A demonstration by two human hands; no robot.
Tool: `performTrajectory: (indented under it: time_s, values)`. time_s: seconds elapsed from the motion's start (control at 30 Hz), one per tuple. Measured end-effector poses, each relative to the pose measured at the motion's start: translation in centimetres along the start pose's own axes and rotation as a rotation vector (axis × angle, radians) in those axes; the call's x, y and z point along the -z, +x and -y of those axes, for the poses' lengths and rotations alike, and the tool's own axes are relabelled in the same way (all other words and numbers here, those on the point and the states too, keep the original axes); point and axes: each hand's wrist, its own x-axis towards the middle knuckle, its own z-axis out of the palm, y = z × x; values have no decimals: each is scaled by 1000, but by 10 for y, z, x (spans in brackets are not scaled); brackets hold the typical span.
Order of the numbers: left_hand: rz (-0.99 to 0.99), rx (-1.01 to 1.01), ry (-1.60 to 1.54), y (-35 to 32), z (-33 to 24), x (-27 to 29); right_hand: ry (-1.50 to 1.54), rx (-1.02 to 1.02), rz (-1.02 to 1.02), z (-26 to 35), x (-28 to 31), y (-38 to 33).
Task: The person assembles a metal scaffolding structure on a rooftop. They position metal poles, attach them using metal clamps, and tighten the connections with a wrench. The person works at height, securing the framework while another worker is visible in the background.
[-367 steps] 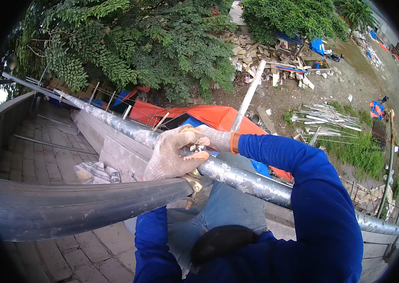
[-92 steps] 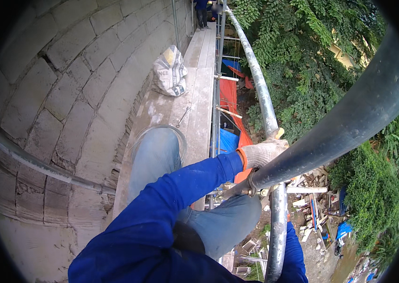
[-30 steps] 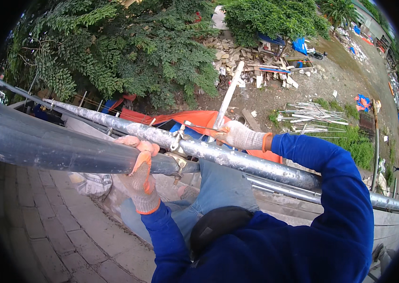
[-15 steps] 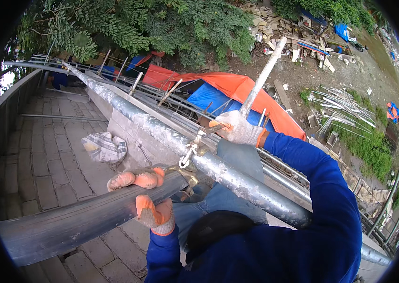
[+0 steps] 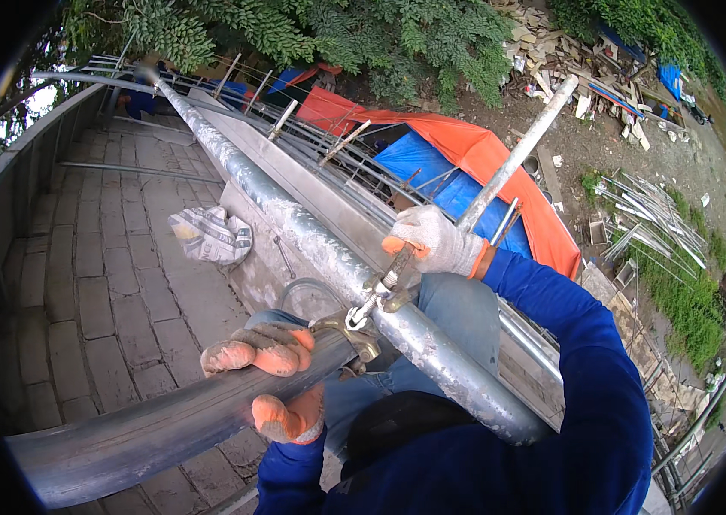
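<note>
Left hand: the left hand, in a worn grey work glove with orange fingertips, is wrapped over the dark, smooth metal tube, fingers curled closed across its top and thumb underneath.
Dark tube: it runs from the lower left edge up to the right and ends at the scaffold coupler, just past the left hand.
Right hand: the right hand, in the same kind of glove, is closed around the handle of a slim metal wrench, which points down toward the coupler.
Coupler: the brass-coloured metal scaffold coupler sits where the dark tube meets the long galvanised steel pipe; the wrench tip touches it.
Galvanised pipe: it runs diagonally from the upper left to the lower right, above the concrete ledge, crossing over the person's knees.
Upright pole: a thinner grey metal pole rises to the upper right from behind the right hand.
Sleeves: both arms wear blue sleeves.
Rooftop: a crumpled grey-white sack lies on the brick-paved floor beside the ledge.
Below: an orange and blue tarpaulin lies beyond the ledge, with green trees behind it.
</note>
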Motion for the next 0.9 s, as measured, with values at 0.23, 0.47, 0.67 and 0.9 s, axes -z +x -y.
performTrajectory:
  time_s: [0.23, 0.47, 0.67, 0.9]
  values:
    - [-44, 6, 10, -2, 2, -3, 31, 52, 113, -5, -5, 8]
    - [-92, 30, -103, -2, 1, -4, -4, -104, 102, 7, -7, 2]
    - [-127, 59, -113, -8, 1, -1, 58, -162, 177, 19, 1, 3]
    - [-86, 37, -116, -7, 3, 0, 64, -153, 32, 22, -9, 4]
